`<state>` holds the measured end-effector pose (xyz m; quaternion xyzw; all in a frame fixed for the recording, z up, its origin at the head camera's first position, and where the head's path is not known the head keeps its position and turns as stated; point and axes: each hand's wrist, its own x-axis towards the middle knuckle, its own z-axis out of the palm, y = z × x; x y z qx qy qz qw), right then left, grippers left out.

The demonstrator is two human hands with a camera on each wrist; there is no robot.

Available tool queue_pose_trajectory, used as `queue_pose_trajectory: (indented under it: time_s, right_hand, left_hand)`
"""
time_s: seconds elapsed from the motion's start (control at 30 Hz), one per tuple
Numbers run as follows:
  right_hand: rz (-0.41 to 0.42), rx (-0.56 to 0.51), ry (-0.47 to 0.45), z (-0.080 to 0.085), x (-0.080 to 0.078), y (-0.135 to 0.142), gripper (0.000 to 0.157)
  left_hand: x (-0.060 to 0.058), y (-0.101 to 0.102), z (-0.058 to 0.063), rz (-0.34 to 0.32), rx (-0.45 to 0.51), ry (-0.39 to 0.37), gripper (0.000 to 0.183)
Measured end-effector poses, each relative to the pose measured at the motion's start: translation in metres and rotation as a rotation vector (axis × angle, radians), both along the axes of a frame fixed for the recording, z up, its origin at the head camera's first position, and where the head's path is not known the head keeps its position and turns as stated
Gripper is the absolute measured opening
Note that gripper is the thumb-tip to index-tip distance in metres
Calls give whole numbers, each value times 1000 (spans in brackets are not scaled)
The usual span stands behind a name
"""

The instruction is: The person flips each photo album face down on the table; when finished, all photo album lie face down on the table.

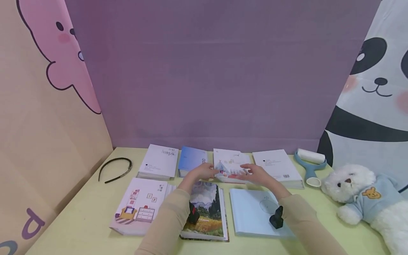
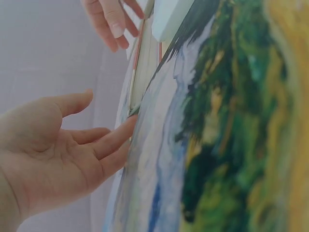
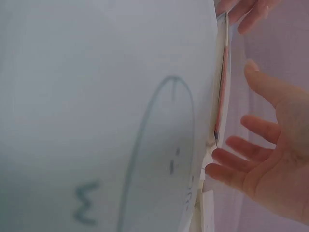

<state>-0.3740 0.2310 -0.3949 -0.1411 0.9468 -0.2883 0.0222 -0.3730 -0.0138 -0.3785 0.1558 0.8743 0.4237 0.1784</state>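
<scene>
In the head view, my left hand [image 1: 204,171] is at the left side of a white photo album [image 1: 231,161] with a blue tent drawn on its cover. My right hand [image 1: 259,175] is over that album's right side. The left wrist view has the left hand [image 2: 67,154] with loosely spread fingers, fingertips close to the album's edge; whether they touch it I cannot tell. Spread fingers also show on the right hand [image 3: 275,159] in the right wrist view, with nothing between them. A landscape-painting album [image 1: 207,209] lies below the left hand, and a light blue album [image 1: 251,212] below the right.
White albums stand at back left [image 1: 159,161] and back right [image 1: 277,164], with a blue album [image 1: 192,159] between. A pink album [image 1: 140,203] lies front left. Around them are a black headband [image 1: 129,170], a lint roller [image 1: 310,163] and a white plush toy [image 1: 353,184].
</scene>
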Motion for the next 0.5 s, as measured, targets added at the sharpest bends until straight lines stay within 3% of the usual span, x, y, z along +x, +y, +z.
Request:
queue_pose_trajectory:
  time_s: [0.27, 0.5]
  right_hand:
    - [-48, 36, -70, -9, -2, 0, 76]
    - [-57, 55, -62, -6, -1, -2, 64]
  left_hand:
    - [1, 2, -6, -9, 48, -63, 53]
    - [-6, 2, -10, 11, 18, -49, 52]
